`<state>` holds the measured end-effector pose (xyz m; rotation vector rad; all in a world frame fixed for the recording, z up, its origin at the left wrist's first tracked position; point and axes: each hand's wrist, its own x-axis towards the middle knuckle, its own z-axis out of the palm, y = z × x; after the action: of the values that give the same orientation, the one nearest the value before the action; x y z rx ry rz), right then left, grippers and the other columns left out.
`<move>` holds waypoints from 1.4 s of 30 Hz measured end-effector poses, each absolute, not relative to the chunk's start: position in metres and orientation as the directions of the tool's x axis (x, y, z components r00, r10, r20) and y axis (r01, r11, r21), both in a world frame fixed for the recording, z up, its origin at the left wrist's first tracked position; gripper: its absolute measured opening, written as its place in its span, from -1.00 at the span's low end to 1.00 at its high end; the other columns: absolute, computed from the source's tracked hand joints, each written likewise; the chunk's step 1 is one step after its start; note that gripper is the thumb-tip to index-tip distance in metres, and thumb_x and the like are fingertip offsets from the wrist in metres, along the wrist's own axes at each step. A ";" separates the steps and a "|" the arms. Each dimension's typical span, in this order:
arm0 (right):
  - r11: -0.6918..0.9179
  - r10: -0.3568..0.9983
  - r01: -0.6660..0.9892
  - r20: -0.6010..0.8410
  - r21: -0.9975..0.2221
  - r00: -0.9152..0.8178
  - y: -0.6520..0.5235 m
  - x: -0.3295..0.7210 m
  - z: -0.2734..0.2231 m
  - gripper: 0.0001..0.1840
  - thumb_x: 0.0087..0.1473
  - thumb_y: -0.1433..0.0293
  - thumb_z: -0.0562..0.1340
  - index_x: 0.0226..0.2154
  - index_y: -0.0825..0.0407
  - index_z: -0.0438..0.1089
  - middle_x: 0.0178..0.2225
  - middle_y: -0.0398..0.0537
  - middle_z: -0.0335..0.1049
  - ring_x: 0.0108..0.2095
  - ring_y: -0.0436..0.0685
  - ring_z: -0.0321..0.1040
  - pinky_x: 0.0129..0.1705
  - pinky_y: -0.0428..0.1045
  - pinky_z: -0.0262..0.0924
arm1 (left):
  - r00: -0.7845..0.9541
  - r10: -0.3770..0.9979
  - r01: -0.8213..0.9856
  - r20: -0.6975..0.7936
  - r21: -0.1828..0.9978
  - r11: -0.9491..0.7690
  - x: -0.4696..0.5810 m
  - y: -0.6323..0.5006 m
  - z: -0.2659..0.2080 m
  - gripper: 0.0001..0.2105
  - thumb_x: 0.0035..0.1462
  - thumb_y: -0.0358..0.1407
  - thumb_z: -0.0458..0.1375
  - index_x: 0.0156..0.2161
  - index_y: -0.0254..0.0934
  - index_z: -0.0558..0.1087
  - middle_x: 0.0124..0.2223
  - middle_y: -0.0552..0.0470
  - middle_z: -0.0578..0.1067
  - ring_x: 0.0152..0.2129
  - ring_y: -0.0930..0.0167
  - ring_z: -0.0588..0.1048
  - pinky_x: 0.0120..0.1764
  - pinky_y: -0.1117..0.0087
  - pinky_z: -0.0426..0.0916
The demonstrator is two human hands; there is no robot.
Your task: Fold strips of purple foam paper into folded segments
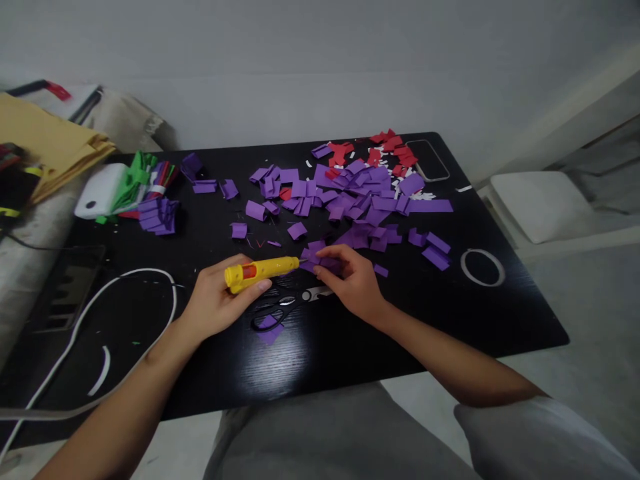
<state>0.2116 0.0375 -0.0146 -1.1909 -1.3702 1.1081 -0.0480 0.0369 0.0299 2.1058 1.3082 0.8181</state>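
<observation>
Over a black table (350, 360), the fingers of our left hand (215, 297) wrap around a yellow glue gun (265, 269), its nozzle pointing right. At that nozzle, our right hand (357, 283) pinches a small purple paper piece (310, 257) between thumb and fingertips; we cannot tell whether nozzle and paper touch. Black-handled scissors (306, 295) lie between our two sets of fingers, slightly nearer us. Beyond the right fingers spreads a heap of purple paper (360, 193), with red pieces (406, 156) at its far edge. Well right of those fingers lies a pale ring (483, 285). Left of our left fingers, a white cable (175, 300) loops.
</observation>
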 end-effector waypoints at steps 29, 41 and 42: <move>0.050 0.998 -0.016 0.051 -0.999 -0.041 0.040 0.210 -0.019 -0.74 0.03 0.38 0.44 -0.17 -0.03 0.54 -0.13 -0.04 0.59 -0.16 0.14 0.55 -0.11 0.06 0.50 | 0.491 0.805 0.573 0.333 0.573 -0.586 -0.045 0.036 0.029 -0.78 0.34 -0.17 0.22 -0.31 -0.25 0.47 -0.36 0.06 0.51 -0.46 0.43 0.49 -0.36 0.43 0.38; 0.077 0.997 0.049 0.075 -0.996 -0.031 0.039 0.210 -0.021 -0.76 0.06 0.37 0.42 -0.16 -0.03 0.54 -0.15 -0.04 0.61 -0.19 0.14 0.57 -0.13 0.07 0.50 | 0.483 0.800 0.575 0.357 0.559 -0.597 -0.045 0.036 0.028 -0.77 0.32 -0.16 0.24 -0.33 -0.24 0.46 -0.38 0.06 0.48 -0.49 0.43 0.48 -0.40 0.41 0.37; 0.083 0.996 0.065 0.081 -0.994 -0.028 0.039 0.211 -0.020 -0.76 0.06 0.38 0.42 -0.16 -0.03 0.54 -0.15 -0.04 0.61 -0.19 0.14 0.57 -0.14 0.07 0.50 | 0.478 0.802 0.570 0.358 0.568 -0.594 -0.045 0.036 0.029 -0.79 0.31 -0.16 0.24 -0.31 -0.24 0.48 -0.36 0.05 0.51 -0.47 0.41 0.51 -0.38 0.40 0.40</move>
<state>0.2105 0.0391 -0.0204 -1.1837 -1.3145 1.1346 -0.0449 0.0363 0.0289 2.3580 1.1501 0.8594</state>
